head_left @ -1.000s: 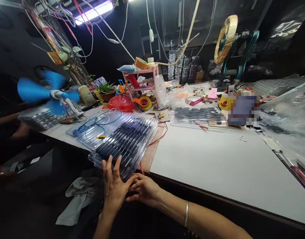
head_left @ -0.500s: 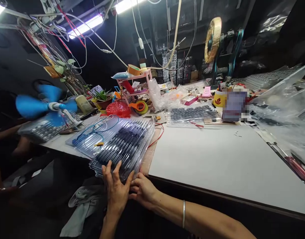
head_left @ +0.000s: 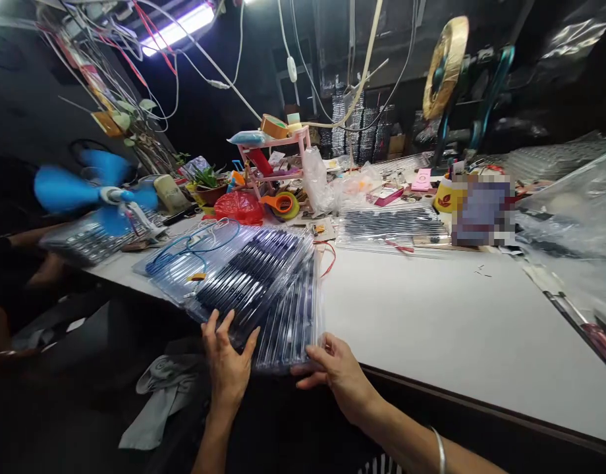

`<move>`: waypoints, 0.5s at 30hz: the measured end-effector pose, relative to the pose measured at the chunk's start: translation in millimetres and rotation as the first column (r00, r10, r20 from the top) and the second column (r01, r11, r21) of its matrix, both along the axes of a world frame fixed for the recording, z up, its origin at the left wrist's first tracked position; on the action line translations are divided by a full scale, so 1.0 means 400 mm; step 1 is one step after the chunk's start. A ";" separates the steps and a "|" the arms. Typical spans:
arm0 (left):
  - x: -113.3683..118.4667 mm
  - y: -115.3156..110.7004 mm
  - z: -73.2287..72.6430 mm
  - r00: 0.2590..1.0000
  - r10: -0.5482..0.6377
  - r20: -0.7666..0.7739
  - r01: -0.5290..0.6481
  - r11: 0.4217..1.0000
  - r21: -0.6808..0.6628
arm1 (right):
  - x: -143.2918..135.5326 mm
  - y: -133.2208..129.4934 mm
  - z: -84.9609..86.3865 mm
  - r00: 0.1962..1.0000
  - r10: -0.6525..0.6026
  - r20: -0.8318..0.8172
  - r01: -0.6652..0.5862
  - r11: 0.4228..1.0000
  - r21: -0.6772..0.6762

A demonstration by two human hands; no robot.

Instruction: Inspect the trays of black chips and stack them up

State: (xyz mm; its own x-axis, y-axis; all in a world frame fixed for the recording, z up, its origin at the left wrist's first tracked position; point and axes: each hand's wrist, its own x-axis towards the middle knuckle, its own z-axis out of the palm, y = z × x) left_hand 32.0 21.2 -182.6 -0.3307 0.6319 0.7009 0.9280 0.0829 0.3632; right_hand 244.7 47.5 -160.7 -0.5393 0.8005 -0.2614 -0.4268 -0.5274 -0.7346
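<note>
My left hand point(head_left: 230, 362) lies with fingers spread on the near edge of a stack of clear ribbed plastic trays point(head_left: 248, 276) holding dark strips. My right hand point(head_left: 335, 372) pinches the near right corner of another clear tray point(head_left: 293, 322), its thumb and fingers around the edge. This tray is fanned out to the right from the stack and partly overlapped by it. A blue cable point(head_left: 157, 263) and a small yellow piece point(head_left: 197, 277) lie on the trays at the left.
A blue fan point(head_left: 110, 195) spins at the left, near a person's arm point(head_left: 46, 270). Behind stand a pink rack point(head_left: 283, 174), a red bag point(head_left: 240, 208) and a filled tray point(head_left: 392, 225). A screwdriver point(head_left: 602, 345) lies right on the white table point(head_left: 431, 316).
My right hand has moved right, and a tray now slants out from the stack with it. My left hand has stayed on the stack. The view has shifted slightly.
</note>
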 end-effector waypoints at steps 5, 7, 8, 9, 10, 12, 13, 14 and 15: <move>0.012 0.004 -0.008 0.998 0.027 0.063 -0.026 0.999 -0.018 | 0.101 -0.032 0.013 0.992 -0.024 0.125 0.009 0.993 0.118; 0.009 0.005 -0.011 0.998 0.026 0.057 -0.026 1.000 -0.003 | 0.141 -0.041 0.008 0.988 -0.014 0.152 -0.007 0.991 0.134; 0.008 0.007 -0.014 0.999 0.025 0.049 -0.025 1.000 0.007 | 0.164 -0.045 0.004 0.985 -0.015 0.171 -0.008 0.990 0.138; 0.008 0.009 -0.016 0.999 0.022 0.035 -0.023 1.000 0.019 | 0.189 -0.049 0.002 0.981 -0.025 0.191 -0.001 0.991 0.136; 0.008 0.012 -0.018 1.000 0.018 0.018 -0.018 0.999 0.031 | 0.215 -0.052 0.000 0.976 -0.038 0.213 0.010 0.991 0.132; 0.013 0.021 -0.025 1.000 0.012 -0.017 -0.011 0.998 0.056 | 0.271 -0.060 0.002 0.966 -0.052 0.255 0.023 0.993 0.114; 0.016 0.026 -0.029 0.999 0.009 -0.034 -0.007 0.998 0.068 | 0.299 -0.064 0.004 0.961 -0.052 0.273 0.026 0.995 0.098; 0.019 0.032 -0.033 0.999 0.008 -0.050 -0.004 0.997 0.081 | 0.326 -0.069 0.006 0.955 -0.060 0.291 0.038 0.996 0.079; 0.023 0.037 -0.036 0.998 0.012 -0.063 -0.007 0.996 0.087 | 0.353 -0.075 0.007 0.948 -0.080 0.308 0.064 0.996 0.060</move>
State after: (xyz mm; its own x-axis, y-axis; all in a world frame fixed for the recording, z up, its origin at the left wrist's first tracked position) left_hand 41.1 35.9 -197.2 -0.2894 0.5646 0.7730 0.9488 0.0623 0.3097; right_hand 385.9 17.5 -157.7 -0.3784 0.8503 -0.3657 -0.2101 -0.4637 -0.8607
